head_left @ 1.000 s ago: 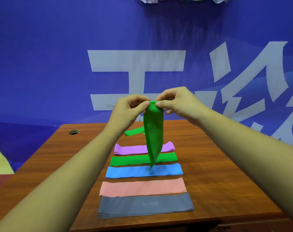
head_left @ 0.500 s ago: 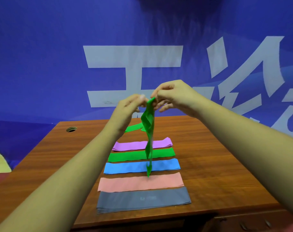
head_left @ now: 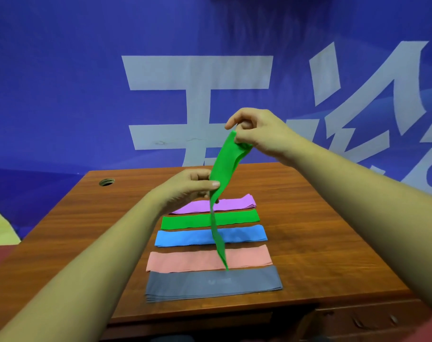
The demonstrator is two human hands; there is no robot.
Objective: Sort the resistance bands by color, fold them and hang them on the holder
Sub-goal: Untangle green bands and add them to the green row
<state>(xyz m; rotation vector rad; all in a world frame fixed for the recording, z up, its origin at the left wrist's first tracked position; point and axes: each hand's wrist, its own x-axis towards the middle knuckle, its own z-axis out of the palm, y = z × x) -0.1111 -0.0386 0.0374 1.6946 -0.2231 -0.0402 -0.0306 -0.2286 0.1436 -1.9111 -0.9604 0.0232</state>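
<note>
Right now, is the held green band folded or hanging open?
Not folded: the held green band hangs long, twisted, right hand pinching its top, left hand gripping midway.

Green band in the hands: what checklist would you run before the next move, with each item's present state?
1. Right hand pinches the held green band at its top end: ok.
2. Left hand grips it midway: ok.
3. Band hangs untwisted: not ok, it twists below the left hand.
4. Green pile on the table lies flat: ok.
5. Holder's place: cannot tell, none in view.
</note>
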